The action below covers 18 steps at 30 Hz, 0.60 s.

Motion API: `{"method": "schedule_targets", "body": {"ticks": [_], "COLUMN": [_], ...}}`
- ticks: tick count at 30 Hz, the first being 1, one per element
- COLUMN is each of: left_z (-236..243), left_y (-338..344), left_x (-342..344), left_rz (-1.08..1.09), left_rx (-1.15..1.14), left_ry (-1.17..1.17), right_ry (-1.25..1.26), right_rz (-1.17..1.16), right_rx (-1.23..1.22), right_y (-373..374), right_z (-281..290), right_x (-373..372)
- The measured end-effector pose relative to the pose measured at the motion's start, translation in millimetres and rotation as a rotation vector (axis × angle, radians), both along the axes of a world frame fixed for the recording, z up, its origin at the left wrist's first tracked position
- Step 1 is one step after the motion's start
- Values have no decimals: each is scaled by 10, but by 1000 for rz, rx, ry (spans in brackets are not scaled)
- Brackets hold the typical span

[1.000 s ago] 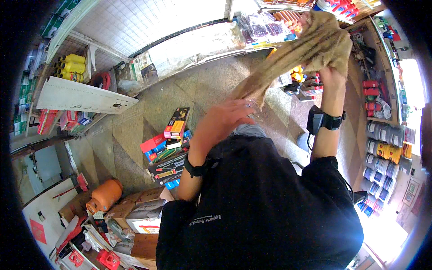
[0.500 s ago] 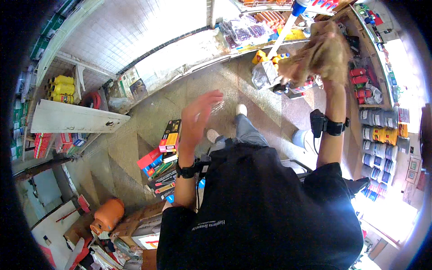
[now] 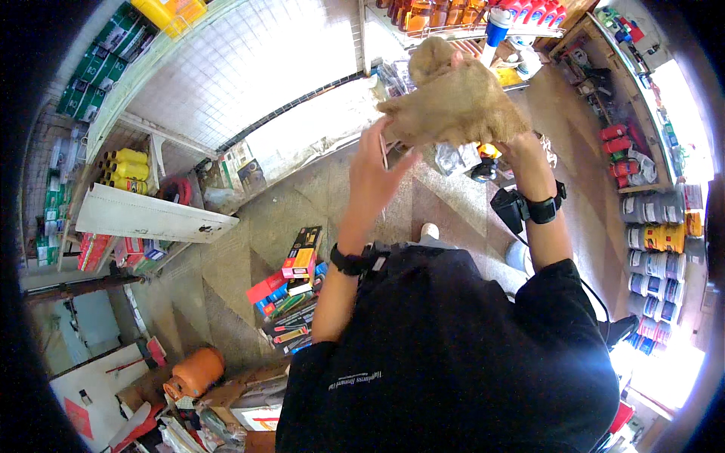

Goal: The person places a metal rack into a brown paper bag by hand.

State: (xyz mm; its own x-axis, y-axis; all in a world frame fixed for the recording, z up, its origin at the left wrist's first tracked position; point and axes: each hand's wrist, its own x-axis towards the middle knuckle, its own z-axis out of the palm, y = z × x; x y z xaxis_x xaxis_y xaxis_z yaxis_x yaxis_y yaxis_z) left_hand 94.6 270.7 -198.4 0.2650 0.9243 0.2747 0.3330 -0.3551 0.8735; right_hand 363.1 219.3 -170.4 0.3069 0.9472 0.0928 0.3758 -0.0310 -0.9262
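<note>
Apparently your half-covered right hand [image 3: 522, 148] clutched the brown cloth [image 3: 464, 109] to hold it aloft; your left hand [image 3: 373, 171] was unclenched near its left edge.

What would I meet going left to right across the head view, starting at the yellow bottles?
Yellow bottles, orange cylinder, floor boxes, brown cloth, stacked rolls.

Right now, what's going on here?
A person in a black T-shirt holds up a brown cloth with the right hand. The left hand is open at the cloth's left edge; whether it touches is unclear. Coloured boxes and an orange cylinder are off to the left.
</note>
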Motion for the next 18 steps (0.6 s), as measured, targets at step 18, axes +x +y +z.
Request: {"method": "schedule_targets", "body": {"ticks": [18], "left_z": [55], "left_y": [149], "left_x": [308], "left_rz": [-8], "left_rx": [171], "left_ry": [73], "right_ry": [-163], "right_rz": [382], "right_rx": [-137], "right_y": [468], "right_z": [-216], "right_x": [746]}}
